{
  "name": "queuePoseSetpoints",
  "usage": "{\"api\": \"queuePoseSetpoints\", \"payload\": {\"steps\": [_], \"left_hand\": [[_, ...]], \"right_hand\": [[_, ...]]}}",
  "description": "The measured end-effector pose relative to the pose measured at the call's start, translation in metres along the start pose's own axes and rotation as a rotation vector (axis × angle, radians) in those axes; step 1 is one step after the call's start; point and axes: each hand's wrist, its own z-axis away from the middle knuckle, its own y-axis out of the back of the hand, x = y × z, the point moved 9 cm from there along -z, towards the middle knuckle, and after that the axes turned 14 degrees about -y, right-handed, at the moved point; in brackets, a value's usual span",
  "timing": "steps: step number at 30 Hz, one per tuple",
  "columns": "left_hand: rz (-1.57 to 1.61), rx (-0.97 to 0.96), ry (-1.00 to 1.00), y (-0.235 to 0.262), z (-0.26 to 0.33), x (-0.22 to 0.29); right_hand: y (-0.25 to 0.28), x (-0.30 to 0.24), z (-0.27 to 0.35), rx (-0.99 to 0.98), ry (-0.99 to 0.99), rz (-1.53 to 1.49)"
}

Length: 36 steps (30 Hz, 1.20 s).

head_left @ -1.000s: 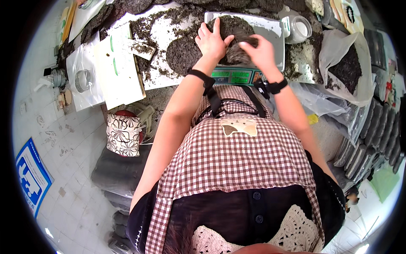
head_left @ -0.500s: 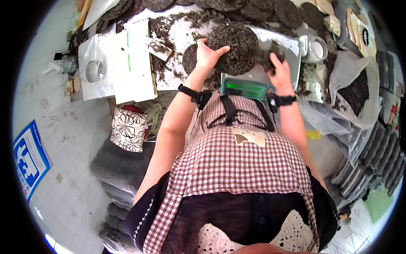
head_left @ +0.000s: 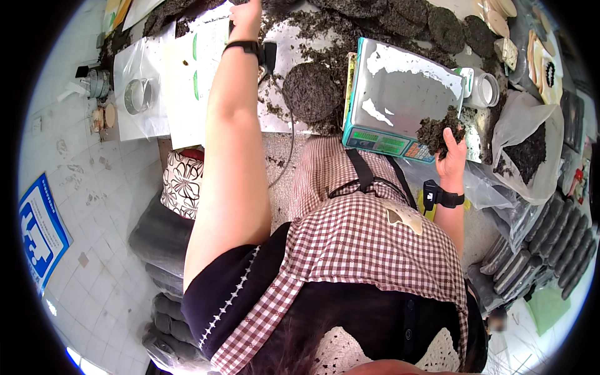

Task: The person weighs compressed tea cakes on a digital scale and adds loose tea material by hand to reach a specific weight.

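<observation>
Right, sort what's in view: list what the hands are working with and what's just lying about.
In use:
right hand gripping a clump of dark loose leaf
weighing scale beside that clump
left hand stretched to the bench's far edge
round pressed cake

Lying about:
metal ring
white lidded jar
clear bag of leaf
stacked dark cakes
</observation>
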Motion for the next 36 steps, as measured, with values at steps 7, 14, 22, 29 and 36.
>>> {"api": "queuePoseSetpoints", "payload": {"steps": [7,14,22,29,36], "left_hand": [[-1.025,-0.515,-0.618,-0.11,0.236,-0.111],[-0.844,-0.521,-0.716,-0.11,0.227,-0.18],[0.873,-0.159,-0.213,-0.052,0.254,-0.026],[-0.207,-0.307,-0.741,-0.169,0.257,-0.014],[-0.204,-0.141,-0.601,-0.126,0.231,-0.048]], "right_hand": [[0.051,0.003,0.015,0.21,-0.027,0.025],[0.029,-0.006,-0.007,-0.072,-0.096,-0.011],[0.086,-0.008,-0.017,0.083,-0.051,-0.064],[-0.008,-0.069,-0.003,0.228,0.639,0.434],[-0.103,0.009,-0.006,0.06,0.88,1.57]]}}
